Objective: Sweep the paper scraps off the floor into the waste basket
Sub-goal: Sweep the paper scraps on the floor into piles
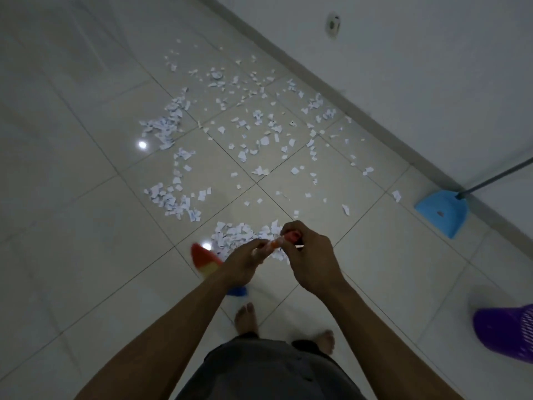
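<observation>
Paper scraps (245, 125) are strewn mid-frame; broom (206, 261) is clasped by left grip (245, 262) and right grip (310, 255); sweeping is judged barely begun.

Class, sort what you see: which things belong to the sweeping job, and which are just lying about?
Job: paper scraps, broom gripped by left hand and right hand, blue dustpan, purple waste basket.
Just there: wall socket.
</observation>
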